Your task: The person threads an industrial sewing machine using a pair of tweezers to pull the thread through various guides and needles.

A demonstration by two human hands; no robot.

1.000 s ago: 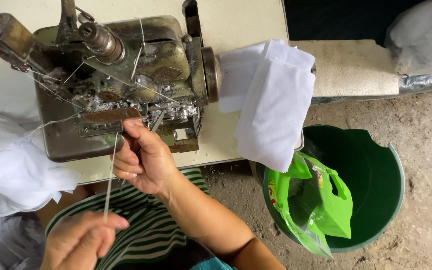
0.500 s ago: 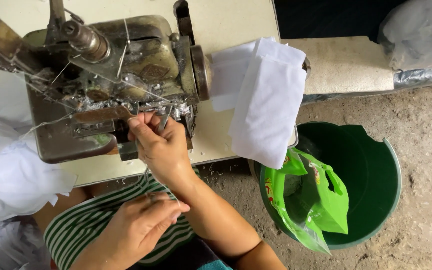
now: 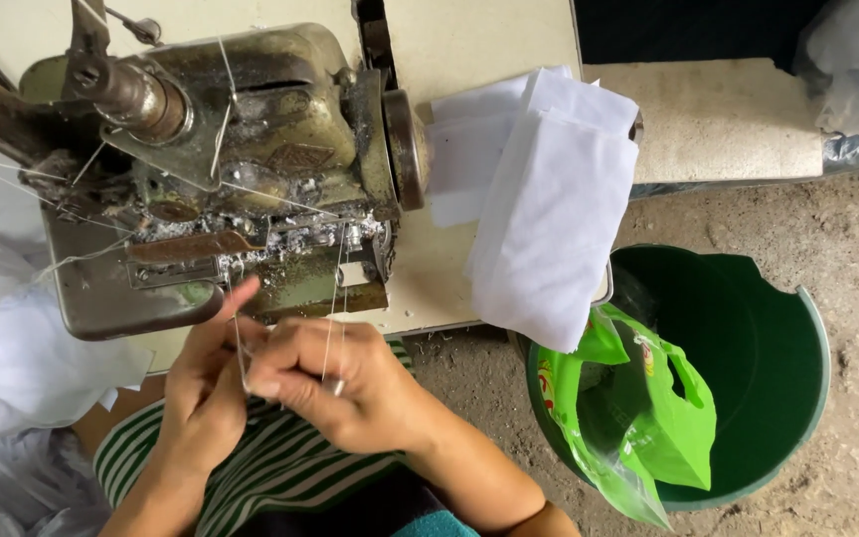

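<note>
White thread [image 3: 333, 298], thin and pale, runs down from the front of the old sewing machine [image 3: 241, 169] to the two hands held together just below the bench [image 3: 489, 40] edge. It looks like a few fine strands rather than one: one line drops almost straight from the machine's lower front plate into the right hand [image 3: 335, 383], and another shows near the left hand [image 3: 211, 383] as a short vertical stretch. More strands of the same pale thread cross the machine's body at slants, taut between its guides.

Both hands are closed in a pinch on the thread. The right hand's fingers curl inward with the thumb pressed against them, the strand passing between. The left hand's thumb and forefinger meet beside it, the forefinger pointing up toward the machine's metal base plate. The two hands touch each other above a green-and-white striped garment on the person's lap.

The machine is worn, olive-brown metal, dusted with lint around the needle area. To its right a folded piece of white fabric [image 3: 549, 219] hangs over the bench edge. Below that stands a green bucket [image 3: 768, 328] on the dirt floor, with a bright green plastic bag [image 3: 648, 418] inside it. More white cloth [image 3: 22, 348] is heaped at the left.
</note>
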